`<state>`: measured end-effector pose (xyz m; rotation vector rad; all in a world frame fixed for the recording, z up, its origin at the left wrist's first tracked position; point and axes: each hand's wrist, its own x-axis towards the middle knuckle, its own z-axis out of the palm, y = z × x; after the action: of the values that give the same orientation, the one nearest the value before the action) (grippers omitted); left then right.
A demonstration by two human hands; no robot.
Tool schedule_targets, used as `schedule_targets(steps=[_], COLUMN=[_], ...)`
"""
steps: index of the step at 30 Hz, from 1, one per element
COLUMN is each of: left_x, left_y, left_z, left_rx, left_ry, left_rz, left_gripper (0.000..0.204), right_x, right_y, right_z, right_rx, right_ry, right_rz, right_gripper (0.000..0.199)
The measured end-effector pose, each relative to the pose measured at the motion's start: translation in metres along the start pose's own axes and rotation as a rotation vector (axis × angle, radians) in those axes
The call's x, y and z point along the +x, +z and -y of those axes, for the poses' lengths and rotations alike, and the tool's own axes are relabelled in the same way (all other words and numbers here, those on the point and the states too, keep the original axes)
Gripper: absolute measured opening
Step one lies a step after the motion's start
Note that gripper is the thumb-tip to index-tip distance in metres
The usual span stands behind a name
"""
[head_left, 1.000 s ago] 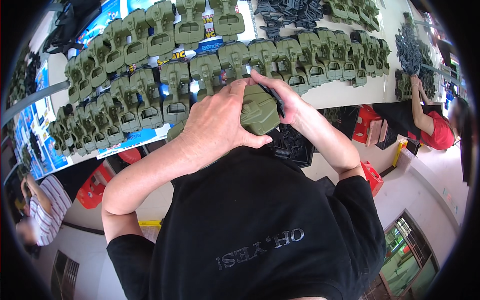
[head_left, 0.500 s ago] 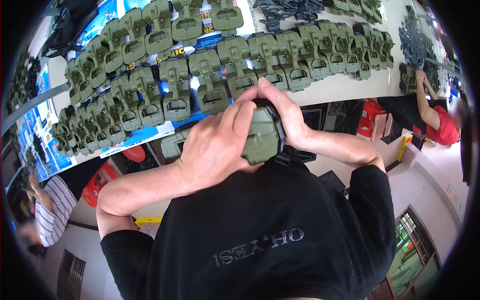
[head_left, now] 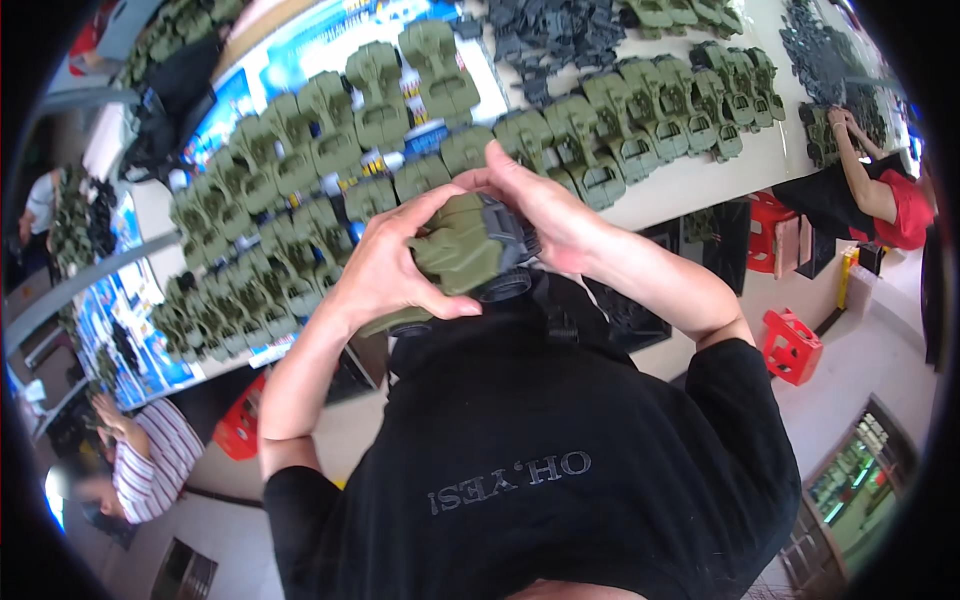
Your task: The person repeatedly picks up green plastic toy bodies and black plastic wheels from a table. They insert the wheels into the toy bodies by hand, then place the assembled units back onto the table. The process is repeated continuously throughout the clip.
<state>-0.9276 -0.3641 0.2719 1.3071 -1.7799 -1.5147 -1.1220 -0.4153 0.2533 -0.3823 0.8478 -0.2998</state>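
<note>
Both hands' grip clasps an olive toy truck [head_left: 470,250] above the crowded white table [head_left: 690,180].

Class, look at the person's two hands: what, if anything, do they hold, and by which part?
Both hands hold one olive-green toy truck. The left hand wraps its green body; the right hand covers the far end near the black wheels.
</note>
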Motion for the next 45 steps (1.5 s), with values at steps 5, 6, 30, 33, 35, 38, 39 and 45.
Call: schedule_targets(steps=[5,6,30,33,35,38,39,45], left_x=[0.021,0.024,0.354,0.354,0.345,0.325,0.322,0.314], left_y=[-0.011,-0.009,0.211,0.238,0.231,0.178,0.158,-0.001], left_z=[0.024,0.032,-0.11,-0.104,-0.087,-0.06,-0.052,0.025], left_rx=[-0.786,-0.785,-0.702,-0.513,-0.438,-0.382,-0.36,-0.117], left_ry=[0.014,0.054,0.15,0.122,0.063,-0.004,-0.018,-0.19], left_rz=[-0.12,-0.164,0.037,0.163,0.229,0.203,0.206,-0.251], left_gripper=[0.111,0.114,0.089,0.083,0.075,0.06,0.058,0.034], right_x=[-0.022,-0.022,-0.124,-0.145,-0.157,-0.182,-0.196,-0.22], right_y=[-0.004,-0.004,-0.275,-0.358,-0.412,-0.464,-0.512,-0.713], right_z=[0.04,0.039,0.075,0.065,0.055,0.092,0.099,0.178], right_rx=[-0.047,-0.062,-0.231,0.351,0.477,0.218,0.249,-0.072], right_ry=[-0.185,-0.237,-1.145,-1.177,-1.262,-1.463,-1.43,-1.091], right_rz=[0.125,0.105,-1.282,-1.175,-1.162,-1.392,-1.355,-1.502], right_gripper=[0.068,0.063,0.077,0.059,0.057,0.048,0.048,0.056])
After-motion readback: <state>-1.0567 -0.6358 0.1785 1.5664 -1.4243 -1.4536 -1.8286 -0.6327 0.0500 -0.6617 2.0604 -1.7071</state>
